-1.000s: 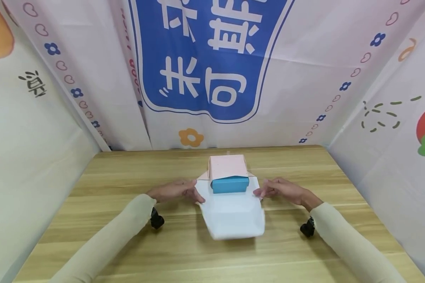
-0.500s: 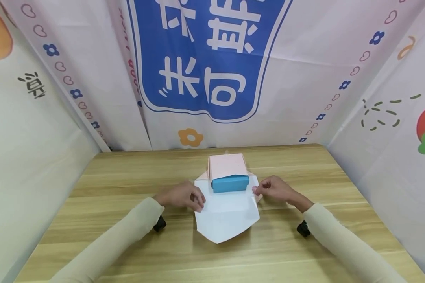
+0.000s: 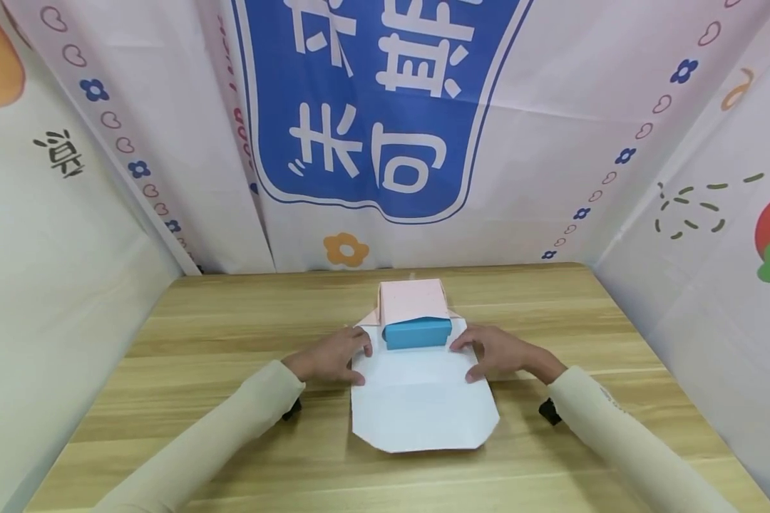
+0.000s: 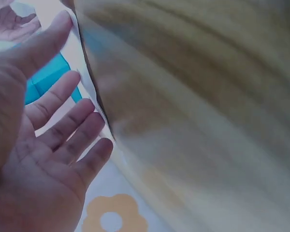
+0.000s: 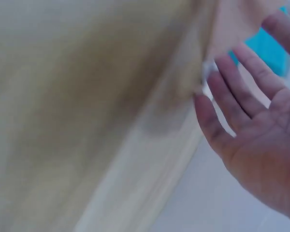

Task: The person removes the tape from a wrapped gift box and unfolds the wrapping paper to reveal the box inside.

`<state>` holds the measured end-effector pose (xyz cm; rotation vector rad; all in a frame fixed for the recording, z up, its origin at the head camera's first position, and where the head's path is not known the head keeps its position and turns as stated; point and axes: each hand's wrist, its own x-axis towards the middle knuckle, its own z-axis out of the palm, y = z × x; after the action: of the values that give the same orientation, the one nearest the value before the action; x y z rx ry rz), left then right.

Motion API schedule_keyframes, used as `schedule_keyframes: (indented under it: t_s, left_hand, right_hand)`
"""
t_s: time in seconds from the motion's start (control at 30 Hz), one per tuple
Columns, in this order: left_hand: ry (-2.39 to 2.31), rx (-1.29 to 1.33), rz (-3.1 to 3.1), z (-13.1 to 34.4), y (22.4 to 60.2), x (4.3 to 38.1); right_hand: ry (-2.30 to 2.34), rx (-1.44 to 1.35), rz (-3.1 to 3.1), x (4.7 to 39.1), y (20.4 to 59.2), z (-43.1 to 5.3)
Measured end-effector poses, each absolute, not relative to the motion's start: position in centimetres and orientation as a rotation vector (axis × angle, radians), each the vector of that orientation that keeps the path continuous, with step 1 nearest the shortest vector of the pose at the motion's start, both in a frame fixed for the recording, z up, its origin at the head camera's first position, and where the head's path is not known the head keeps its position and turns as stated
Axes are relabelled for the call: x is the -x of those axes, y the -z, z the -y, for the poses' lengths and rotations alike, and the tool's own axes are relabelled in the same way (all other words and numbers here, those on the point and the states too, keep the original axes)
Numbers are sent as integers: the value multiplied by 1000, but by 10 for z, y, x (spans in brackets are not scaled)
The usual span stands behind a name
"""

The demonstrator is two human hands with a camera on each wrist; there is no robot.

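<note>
A white card sheet (image 3: 423, 410) with cut corners lies spread toward me on the table. On its far end stands a small box with a pink top (image 3: 413, 303) and a blue front (image 3: 417, 333). My left hand (image 3: 335, 356) is at the sheet's left edge, thumb and fingers apart. In the left wrist view, the left hand (image 4: 48, 125) has loosely extended fingers beside the white edge. At the opposite edge is my right hand (image 3: 499, 350), its fingers relaxed and spread over the sheet. The right wrist view shows the right hand (image 5: 256, 111) near a pink flap (image 5: 234, 26).
The wooden table (image 3: 231, 313) runs back to a printed white cloth (image 3: 539, 142). Similar cloths hang at the left (image 3: 70, 235) and right (image 3: 699, 271). Pink triangular corners show beside the box.
The sheet's near part was raised and bent, then twisted; now it lies flatter and wider. Both hands' fingers have spread from a pinch at the edges. The box has stayed in place.
</note>
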<state>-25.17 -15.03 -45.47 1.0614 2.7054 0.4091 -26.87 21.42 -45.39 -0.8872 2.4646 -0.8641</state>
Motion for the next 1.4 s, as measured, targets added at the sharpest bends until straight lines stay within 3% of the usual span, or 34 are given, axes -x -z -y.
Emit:
schedule_keyframes:
  t_s: [0.4,0.87,1.2,1.4]
  left_hand:
    - [-307,-911,-2647,150,453,248]
    - [-206,-898,-2513,140,452,278]
    - [-161,-945,-2633,138,449,293]
    - [-70,-810,-2629,135,447,297]
  right_hand:
    - [537,843,-2567,272,457,-207]
    - [676,1153,-2606,300,465,-200]
    - [389,940,-2716,309,454,-193]
    - [160,849,-2680,309,449,-185]
